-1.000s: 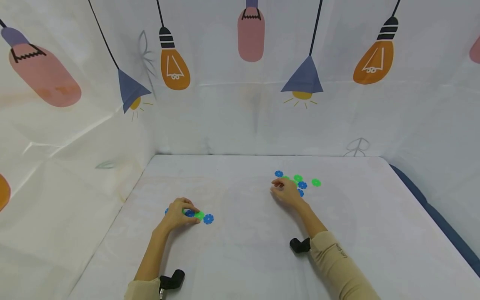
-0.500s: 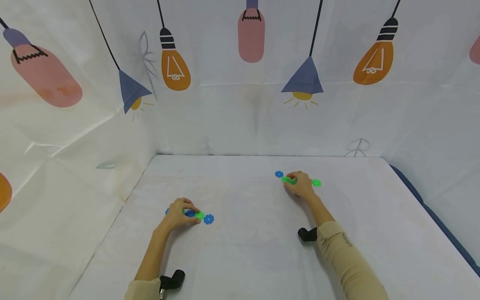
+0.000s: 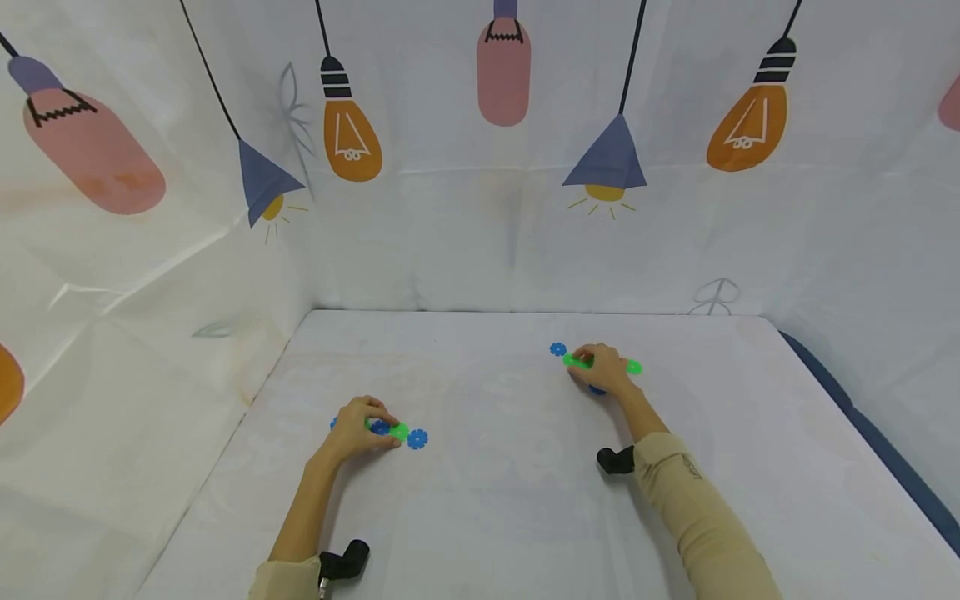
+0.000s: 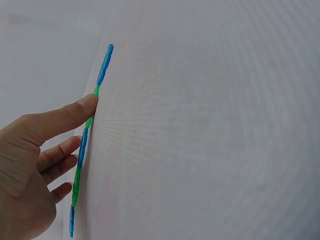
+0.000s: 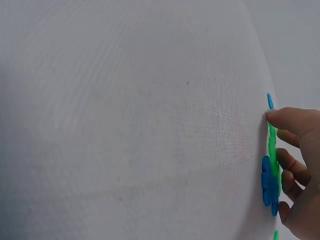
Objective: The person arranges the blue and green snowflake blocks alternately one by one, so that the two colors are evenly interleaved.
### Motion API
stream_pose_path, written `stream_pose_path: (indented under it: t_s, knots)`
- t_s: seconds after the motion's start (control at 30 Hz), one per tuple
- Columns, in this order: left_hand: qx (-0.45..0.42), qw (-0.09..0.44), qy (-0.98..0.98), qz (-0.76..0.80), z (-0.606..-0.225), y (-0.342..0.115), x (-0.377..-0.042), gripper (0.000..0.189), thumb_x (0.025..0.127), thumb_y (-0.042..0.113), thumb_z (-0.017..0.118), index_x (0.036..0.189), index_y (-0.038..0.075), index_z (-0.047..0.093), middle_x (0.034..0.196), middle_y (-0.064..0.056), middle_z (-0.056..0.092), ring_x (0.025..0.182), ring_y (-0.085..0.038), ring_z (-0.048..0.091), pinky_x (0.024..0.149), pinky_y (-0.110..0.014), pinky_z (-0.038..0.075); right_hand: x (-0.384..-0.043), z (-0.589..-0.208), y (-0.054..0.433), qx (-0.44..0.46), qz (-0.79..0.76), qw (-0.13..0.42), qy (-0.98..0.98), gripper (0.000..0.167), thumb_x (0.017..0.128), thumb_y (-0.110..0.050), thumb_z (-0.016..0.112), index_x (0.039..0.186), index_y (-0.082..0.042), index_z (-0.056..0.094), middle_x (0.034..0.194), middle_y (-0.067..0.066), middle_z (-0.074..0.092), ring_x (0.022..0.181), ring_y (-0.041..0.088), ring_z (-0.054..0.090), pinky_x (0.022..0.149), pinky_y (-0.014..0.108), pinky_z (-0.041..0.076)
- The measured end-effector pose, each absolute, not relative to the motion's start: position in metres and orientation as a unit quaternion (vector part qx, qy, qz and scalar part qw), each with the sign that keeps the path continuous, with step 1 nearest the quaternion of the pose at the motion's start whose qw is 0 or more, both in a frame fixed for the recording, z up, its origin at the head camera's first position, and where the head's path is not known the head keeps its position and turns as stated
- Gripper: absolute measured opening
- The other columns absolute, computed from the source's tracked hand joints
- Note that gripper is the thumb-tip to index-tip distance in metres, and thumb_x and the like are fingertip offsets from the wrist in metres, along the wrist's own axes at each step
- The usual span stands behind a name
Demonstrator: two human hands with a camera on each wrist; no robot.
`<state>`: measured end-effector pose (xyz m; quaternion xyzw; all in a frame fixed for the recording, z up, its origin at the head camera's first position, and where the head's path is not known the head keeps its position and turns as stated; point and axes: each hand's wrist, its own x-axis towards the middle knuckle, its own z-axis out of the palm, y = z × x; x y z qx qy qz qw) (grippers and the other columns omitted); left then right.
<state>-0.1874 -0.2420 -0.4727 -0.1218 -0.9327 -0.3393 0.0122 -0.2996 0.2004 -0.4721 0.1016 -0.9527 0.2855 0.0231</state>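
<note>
On the left side of the white table, a row of notched snowflake discs alternates blue and green. My left hand (image 3: 352, 432) holds this row, with thumb and index finger at the green disc (image 3: 400, 431); the end blue disc (image 3: 417, 439) sticks out to the right. The left wrist view shows the row edge-on, its blue end disc (image 4: 105, 65) beyond the thumb. Farther back, my right hand (image 3: 606, 372) pinches a green snowflake disc (image 3: 570, 360) in a small cluster. Its palm hides most of the cluster; blue discs (image 5: 267, 181) show below the fingers in the right wrist view.
A single blue disc (image 3: 558, 349) lies left of the right hand, and a green disc (image 3: 635, 367) lies to its right. Behind the table (image 3: 495, 517) hangs a white cloth (image 3: 450, 242) printed with lamps. Black wrist mounts (image 3: 345, 559) sit on both forearms.
My right hand has moved right over the cluster, and its thumb and fingers have come to the green disc, covering several discs that showed before. My left hand has stayed in place.
</note>
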Motion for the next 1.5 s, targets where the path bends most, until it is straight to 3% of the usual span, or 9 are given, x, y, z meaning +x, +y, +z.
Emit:
stream_pose_path:
  t_s: [0.2, 0.5, 0.73, 1.03, 1.5]
  knots:
    - [-0.124, 0.012, -0.933, -0.339, -0.474, -0.242, -0.187, 0.024, 0.065, 0.021, 0.086, 0.084, 0.011, 0.076, 0.098, -0.007, 0.059, 0.097, -0.028, 0.051, 0.085, -0.051, 0.042, -0.3, -0.47, 0.196, 0.1, 0.292, 0.006, -0.951, 0.028, 0.085, -0.023, 0.064, 0.104, -0.002, 0.066, 0.101, 0.019, 0.064, 0.1, 0.039, 0.055, 0.087, 0.07, 0.028]
    - [-0.131, 0.017, -0.932, -0.338, -0.474, -0.243, -0.186, 0.026, 0.064, 0.022, 0.086, 0.084, 0.009, 0.076, 0.096, -0.008, 0.059, 0.095, -0.028, 0.051, 0.084, -0.051, 0.041, -0.3, -0.472, 0.196, 0.09, 0.277, 0.015, -0.957, 0.039, 0.086, -0.026, 0.063, 0.113, 0.002, 0.062, 0.104, 0.021, 0.062, 0.101, 0.039, 0.054, 0.088, 0.07, 0.029]
    - [-0.124, 0.013, -0.933, -0.338, -0.473, -0.243, -0.186, 0.026, 0.065, 0.023, 0.086, 0.085, 0.009, 0.076, 0.097, -0.007, 0.059, 0.097, -0.028, 0.051, 0.086, -0.053, 0.039, -0.297, -0.474, 0.194, 0.109, 0.295, 0.015, -0.949, 0.029, 0.085, -0.025, 0.065, 0.102, -0.002, 0.067, 0.1, 0.018, 0.063, 0.1, 0.039, 0.055, 0.088, 0.072, 0.025]
    - [-0.122, 0.012, -0.933, -0.338, -0.473, -0.243, -0.187, 0.026, 0.065, 0.023, 0.086, 0.085, 0.009, 0.076, 0.097, -0.008, 0.059, 0.096, -0.028, 0.051, 0.085, -0.052, 0.041, -0.3, -0.473, 0.19, 0.107, 0.279, 0.02, -0.954, 0.041, 0.085, -0.029, 0.066, 0.115, -0.002, 0.063, 0.105, 0.02, 0.061, 0.102, 0.04, 0.052, 0.085, 0.063, 0.032]
    - [-0.123, 0.008, -0.929, -0.348, -0.474, -0.243, -0.188, 0.026, 0.065, 0.022, 0.086, 0.085, 0.008, 0.076, 0.097, -0.008, 0.059, 0.097, -0.028, 0.051, 0.084, -0.052, 0.042, -0.308, -0.471, 0.181, 0.098, 0.273, -0.003, -0.957, 0.037, 0.085, -0.028, 0.066, 0.106, 0.002, 0.064, 0.103, 0.019, 0.06, 0.1, 0.036, 0.052, 0.087, 0.062, 0.031]
